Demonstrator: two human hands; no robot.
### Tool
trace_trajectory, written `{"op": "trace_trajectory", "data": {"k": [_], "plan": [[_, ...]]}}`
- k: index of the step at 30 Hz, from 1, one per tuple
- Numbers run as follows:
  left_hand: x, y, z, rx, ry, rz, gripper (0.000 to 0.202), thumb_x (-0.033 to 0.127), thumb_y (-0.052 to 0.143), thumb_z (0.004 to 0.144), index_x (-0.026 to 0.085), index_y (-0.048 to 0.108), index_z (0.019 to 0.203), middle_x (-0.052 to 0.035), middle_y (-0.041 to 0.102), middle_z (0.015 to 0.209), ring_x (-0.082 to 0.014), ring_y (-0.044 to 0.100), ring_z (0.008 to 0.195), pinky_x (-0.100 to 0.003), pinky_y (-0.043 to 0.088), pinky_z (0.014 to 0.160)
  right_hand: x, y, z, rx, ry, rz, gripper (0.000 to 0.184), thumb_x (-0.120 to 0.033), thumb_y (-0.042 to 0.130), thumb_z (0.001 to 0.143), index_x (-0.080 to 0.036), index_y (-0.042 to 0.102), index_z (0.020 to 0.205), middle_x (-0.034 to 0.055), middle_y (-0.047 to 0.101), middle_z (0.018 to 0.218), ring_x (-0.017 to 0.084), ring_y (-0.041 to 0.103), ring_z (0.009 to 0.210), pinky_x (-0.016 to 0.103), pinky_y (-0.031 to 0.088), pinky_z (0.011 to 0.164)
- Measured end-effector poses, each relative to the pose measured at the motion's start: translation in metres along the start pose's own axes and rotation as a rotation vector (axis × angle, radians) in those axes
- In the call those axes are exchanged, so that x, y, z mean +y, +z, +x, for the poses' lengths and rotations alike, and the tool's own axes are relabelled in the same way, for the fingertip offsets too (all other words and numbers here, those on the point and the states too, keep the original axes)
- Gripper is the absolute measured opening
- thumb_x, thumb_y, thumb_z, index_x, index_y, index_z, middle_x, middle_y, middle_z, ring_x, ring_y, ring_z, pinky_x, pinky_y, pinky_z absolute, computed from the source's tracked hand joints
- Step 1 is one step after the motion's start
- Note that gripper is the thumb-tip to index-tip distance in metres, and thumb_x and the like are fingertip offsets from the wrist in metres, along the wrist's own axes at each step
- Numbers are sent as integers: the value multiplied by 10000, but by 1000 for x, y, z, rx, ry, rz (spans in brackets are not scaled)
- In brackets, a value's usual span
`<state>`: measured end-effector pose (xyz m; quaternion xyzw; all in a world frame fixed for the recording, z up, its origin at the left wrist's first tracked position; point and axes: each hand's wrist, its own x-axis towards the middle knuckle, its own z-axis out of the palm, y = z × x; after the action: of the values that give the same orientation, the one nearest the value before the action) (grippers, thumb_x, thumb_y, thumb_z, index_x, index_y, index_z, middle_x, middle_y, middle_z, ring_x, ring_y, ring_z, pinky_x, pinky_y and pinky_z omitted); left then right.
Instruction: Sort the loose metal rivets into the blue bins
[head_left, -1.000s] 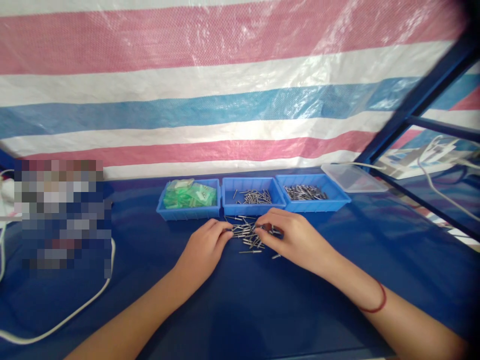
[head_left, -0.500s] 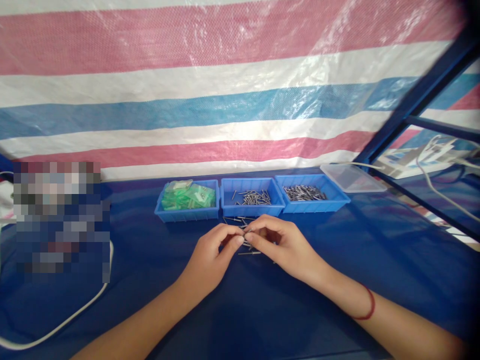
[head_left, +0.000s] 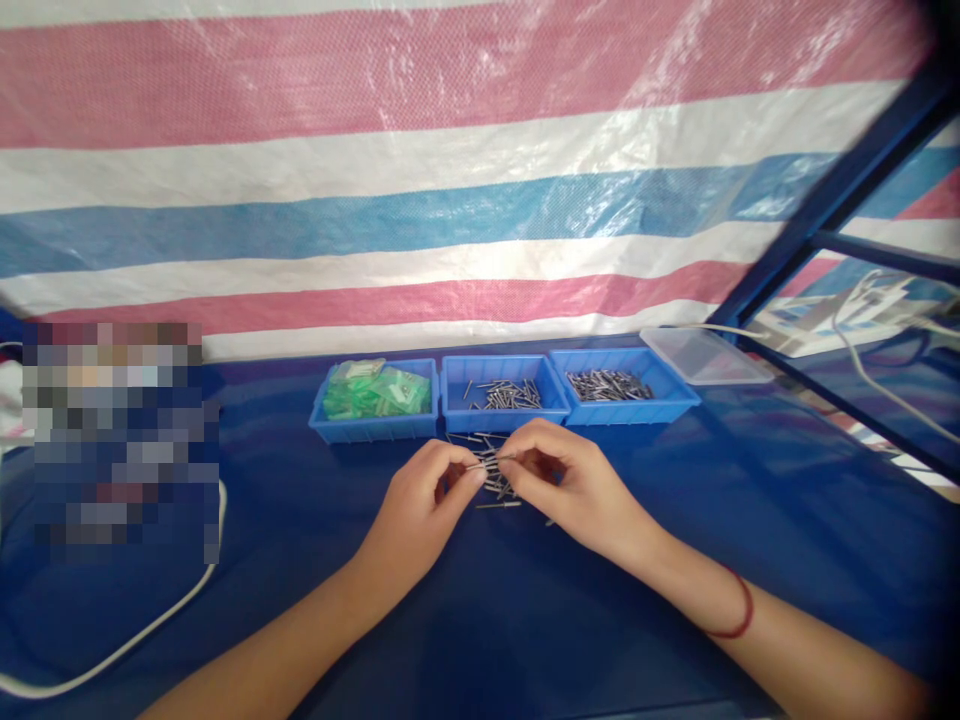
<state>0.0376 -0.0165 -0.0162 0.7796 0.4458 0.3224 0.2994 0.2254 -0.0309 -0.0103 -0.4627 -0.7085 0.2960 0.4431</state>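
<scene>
Over a small pile of blind rivets [head_left: 501, 487] on the blue table, both hands face each other with bent fingers. My left hand [head_left: 420, 510] pinches a thin metal blind rivet [head_left: 475, 467] between thumb and forefinger. Just to the right, my right hand [head_left: 570, 490] is closed in a pinch on a slim metal pin, seemingly another blind rivet [head_left: 507, 458]; the fingers hide most of it. A narrow gap separates the fingertips. Behind them stands a blue bin [head_left: 457, 408] with loose rivets inside.
A left blue bin [head_left: 375, 432] holds green packets [head_left: 375, 392]. The right blue bin [head_left: 637, 411] contains small metal pieces [head_left: 609, 385]. A clear plastic lid [head_left: 709, 358] lies behind it. A white cable [head_left: 150, 625] curves at left; a blue frame [head_left: 840, 200] rises at right.
My fingertips, which met at one point, have drawn slightly apart, mainly my right hand rightward and up. Thin metal now shows between them. The bins have not moved.
</scene>
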Motion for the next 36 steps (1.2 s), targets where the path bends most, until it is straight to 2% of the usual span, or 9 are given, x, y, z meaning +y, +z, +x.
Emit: {"op": "trace_trajectory", "data": {"k": [5,8,12,17,22,26,29,31,36], "plan": [[1,-3,-2,20,58,64,125,289,529,908,198,582,975,-5,597,855,-133,558,709,-243,435,674,0,-9,5,-60,-108,-204,112,-193,564,838,-199,675,820,42,595,846,110,514,595,251,444,561],[3,-4,-3,-69,126,177,251,292,552,900,211,555,1138,-25,608,975,-159,583,831,-277,441,775,3,-31,11,34,-123,-383,132,-206,557,850,-190,688,859,53,620,885,129,551,647,268,452,611],[2,-4,-4,-185,212,359,194,320,539,911,223,624,1055,-38,619,1044,-210,575,965,-343,409,852,20,-77,18,259,-25,-725,129,-238,576,829,-185,693,843,57,650,844,171,580,668,308,443,654],[-1,-2,-3,-253,246,500,195,277,467,949,217,654,950,-32,630,974,-197,579,895,-331,400,760,48,-112,19,324,171,-1043,197,-335,576,816,-184,700,831,88,644,790,213,577,619,309,378,533],[-2,2,-3,-302,243,620,201,245,425,970,194,619,952,-41,603,992,-199,559,882,-333,402,741,36,-92,20,225,76,-910,212,-324,547,855,-171,683,910,75,647,788,207,597,670,312,421,609],[-2,8,-5,-312,266,741,159,217,438,960,177,590,932,-51,591,968,-218,545,846,-346,401,689,7,-54,14,-168,-138,-580,170,-276,524,891,-181,663,911,53,639,829,165,604,720,281,450,685],[-2,10,-5,-305,257,787,144,183,434,952,171,570,905,-57,590,940,-229,545,829,-353,404,663,-6,-29,5,-407,-213,-451,137,-251,539,889,-186,658,864,44,634,830,156,615,752,257,455,692],[-3,9,-6,-286,259,776,169,162,399,959,170,557,899,-53,593,913,-228,549,820,-357,411,671,-8,-18,1,-456,-217,-446,138,-238,536,892,-185,657,853,43,632,823,162,622,771,257,456,704],[-5,5,-5,-170,267,542,192,162,347,981,162,535,944,-43,604,899,-197,567,846,-336,432,760,-3,-10,-1,-397,-189,-462,153,-185,509,896,-175,651,841,49,626,823,165,616,769,270,455,715]]}}
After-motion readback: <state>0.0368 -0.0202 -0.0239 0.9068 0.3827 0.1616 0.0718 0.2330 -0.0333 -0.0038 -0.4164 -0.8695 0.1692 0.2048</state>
